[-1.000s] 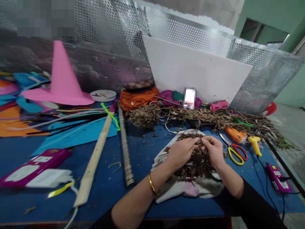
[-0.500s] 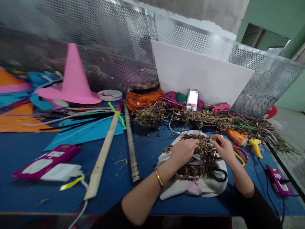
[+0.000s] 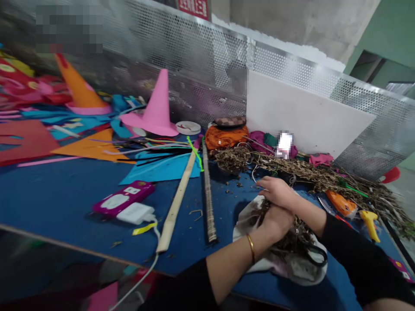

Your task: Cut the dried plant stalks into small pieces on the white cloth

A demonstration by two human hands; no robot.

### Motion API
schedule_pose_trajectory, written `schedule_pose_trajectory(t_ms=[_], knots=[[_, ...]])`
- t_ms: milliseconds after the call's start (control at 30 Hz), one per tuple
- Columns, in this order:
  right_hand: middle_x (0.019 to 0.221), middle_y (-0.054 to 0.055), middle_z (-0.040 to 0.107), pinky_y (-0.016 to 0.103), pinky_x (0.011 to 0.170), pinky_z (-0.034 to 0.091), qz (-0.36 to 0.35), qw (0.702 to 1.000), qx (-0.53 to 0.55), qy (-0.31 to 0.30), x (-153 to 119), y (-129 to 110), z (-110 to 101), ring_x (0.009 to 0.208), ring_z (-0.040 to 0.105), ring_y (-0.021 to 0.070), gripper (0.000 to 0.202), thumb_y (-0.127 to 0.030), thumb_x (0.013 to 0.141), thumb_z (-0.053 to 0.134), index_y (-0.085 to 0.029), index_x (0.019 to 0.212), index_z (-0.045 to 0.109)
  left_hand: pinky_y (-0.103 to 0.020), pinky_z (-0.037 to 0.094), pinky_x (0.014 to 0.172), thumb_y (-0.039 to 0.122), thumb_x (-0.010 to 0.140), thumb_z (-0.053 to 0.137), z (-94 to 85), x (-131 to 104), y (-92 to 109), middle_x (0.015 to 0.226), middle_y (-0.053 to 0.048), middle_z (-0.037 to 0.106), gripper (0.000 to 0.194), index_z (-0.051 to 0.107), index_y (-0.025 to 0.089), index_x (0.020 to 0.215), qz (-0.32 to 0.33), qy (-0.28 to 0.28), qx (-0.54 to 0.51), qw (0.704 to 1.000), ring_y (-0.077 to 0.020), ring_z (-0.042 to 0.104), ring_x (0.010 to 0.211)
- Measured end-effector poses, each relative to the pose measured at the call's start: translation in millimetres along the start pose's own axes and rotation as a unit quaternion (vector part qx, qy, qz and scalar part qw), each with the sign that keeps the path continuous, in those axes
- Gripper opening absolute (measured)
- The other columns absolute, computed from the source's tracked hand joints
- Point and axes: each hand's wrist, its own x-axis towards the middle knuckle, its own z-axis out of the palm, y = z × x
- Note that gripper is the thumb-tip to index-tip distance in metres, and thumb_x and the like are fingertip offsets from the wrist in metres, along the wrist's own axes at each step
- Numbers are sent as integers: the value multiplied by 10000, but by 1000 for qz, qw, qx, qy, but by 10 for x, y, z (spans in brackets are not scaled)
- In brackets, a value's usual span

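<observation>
A white cloth (image 3: pixel 244 226) lies on the blue table, with dry brown plant bits (image 3: pixel 300 235) heaped on it. My left hand (image 3: pixel 277 222), below a gold bangle, is over the heap; its fingers are hidden behind my other hand and the plant matter. My right hand (image 3: pixel 277 190) crosses above it, fingers stretched out toward the left over the upper edge of the cloth, holding nothing I can see. A black scissor handle (image 3: pixel 318 255) sticks out at the lower right of the heap.
Left of the cloth lie a dark stick (image 3: pixel 209 203), a pale wooden slat (image 3: pixel 177 203) and a purple power strip (image 3: pixel 125 198). A pink cone hat (image 3: pixel 158 108) stands behind. An orange packet (image 3: pixel 342 204) and a yellow glue gun (image 3: pixel 370 222) lie right.
The view has swung left, so things appear farther right. My right hand has moved left across the heap and now overlaps my left hand.
</observation>
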Motion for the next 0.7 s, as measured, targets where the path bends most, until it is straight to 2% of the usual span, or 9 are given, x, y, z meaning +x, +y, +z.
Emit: schedule_pose_trajectory(t_ms=[67,133,233,367,500,633,700], knots=[[1057,53,578,231,757,430,-28,999,-21,-36,368,-29,117,922,577,172,339,-299,804,594,-221,1131,549,-336,487,665,47,790,430,46,0,10,930,-166,675,280,635,60,979,18,7,-1,1000,-266,631,806],[1096,64,562,239,748,436,-47,997,-33,-58,652,-28,251,921,579,181,417,-299,771,634,-224,1165,522,-337,497,669,75,795,449,83,-12,5,928,-149,684,267,645,85,976,37,4,-2,999,-262,635,811],[1107,70,551,241,731,437,-57,994,-48,-77,898,-5,422,896,585,181,459,-296,762,642,-241,1194,494,-332,511,679,89,812,434,128,-21,-16,971,-137,680,294,624,101,1037,52,10,-9,999,-244,638,838],[1060,82,552,250,756,417,-53,994,-53,-83,995,16,566,936,562,191,377,-281,804,589,-229,1168,512,-356,509,793,74,820,386,197,-4,-39,1170,-145,599,388,532,80,1179,76,58,-37,995,-246,580,1029],[1006,67,549,231,745,397,-47,995,-35,-83,1004,26,648,897,553,164,226,-225,833,520,-209,1052,574,-353,466,903,79,827,349,273,28,-40,1300,-118,501,450,441,72,1267,77,95,-49,991,-241,477,1176],[933,22,570,195,721,375,-59,995,-5,-85,1028,1,667,818,549,121,184,-149,811,491,-213,943,602,-334,438,941,86,842,319,297,58,-31,1332,-114,465,463,395,69,1298,65,82,-48,993,-218,459,1196],[915,10,584,188,723,369,-69,994,11,-84,1072,-40,665,814,545,114,219,-147,802,493,-214,990,584,-332,431,945,86,843,324,273,47,-31,1317,-123,479,447,418,64,1280,61,67,-43,995,-213,469,1186]])
